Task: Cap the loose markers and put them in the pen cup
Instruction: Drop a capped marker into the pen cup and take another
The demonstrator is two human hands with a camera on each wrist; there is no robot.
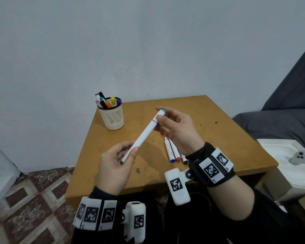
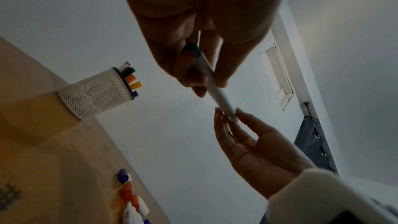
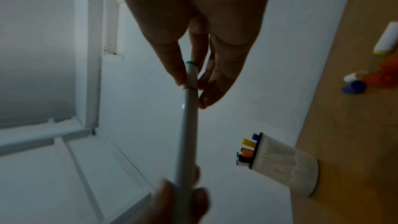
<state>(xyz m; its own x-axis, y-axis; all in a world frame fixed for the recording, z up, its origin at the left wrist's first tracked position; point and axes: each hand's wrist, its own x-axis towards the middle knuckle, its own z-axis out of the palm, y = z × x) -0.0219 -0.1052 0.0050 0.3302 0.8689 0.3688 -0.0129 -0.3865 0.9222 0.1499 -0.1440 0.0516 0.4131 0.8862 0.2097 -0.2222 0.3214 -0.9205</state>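
Marker (image 1: 142,136) capped, pinched by left hand (image 1: 115,166) and right hand (image 1: 176,127); pen cup (image 1: 111,115) at 10 o'clock part-filled; three markers (image 1: 174,152) remain on worktop (image 1: 218,138).

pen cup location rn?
In the head view the pen cup stands upright on the far left corner of the wooden table, near the wall, already holding several markers; it sits left of and beyond both hands.
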